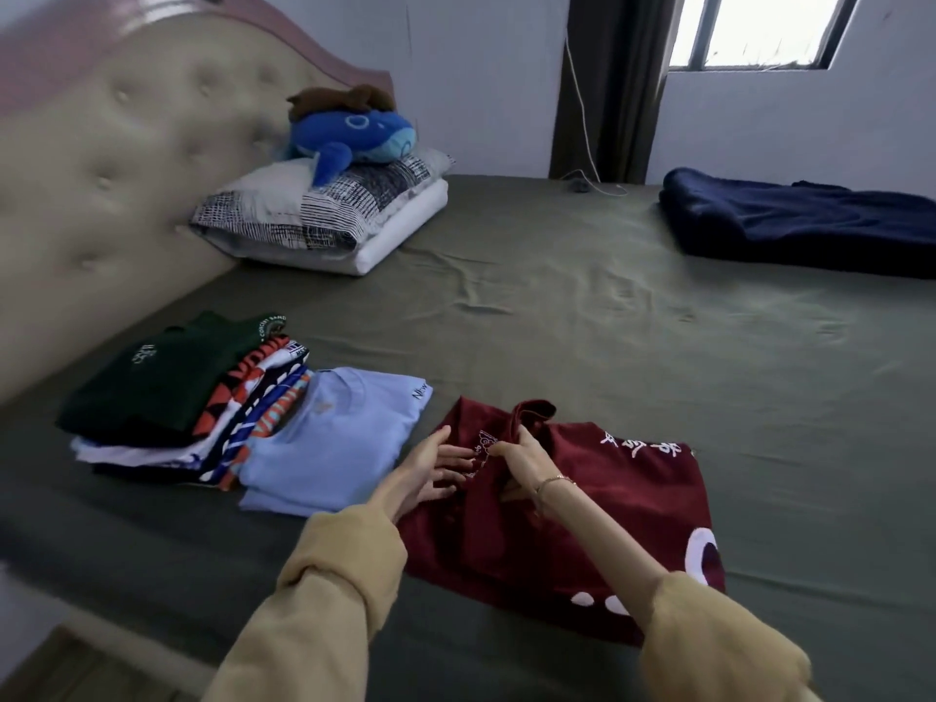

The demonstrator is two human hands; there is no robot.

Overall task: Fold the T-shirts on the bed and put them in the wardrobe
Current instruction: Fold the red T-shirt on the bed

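A dark red T-shirt (623, 504) with white print lies partly folded on the olive bed sheet (557, 321) near the front edge. My right hand (521, 461) pinches a raised fold of its cloth near the collar. My left hand (430, 468) rests flat on the shirt's left part, fingers spread. To the left lies a folded light blue T-shirt (329, 438). Further left stands a pile of folded T-shirts (177, 392) with a dark green one on top.
A padded headboard (101, 195) runs along the left. Pillows (324, 215) with a blue plush toy (354, 134) sit at the head. A folded navy blanket (800, 220) lies at the far right. A curtain (608, 83) and window (759, 27) are behind.
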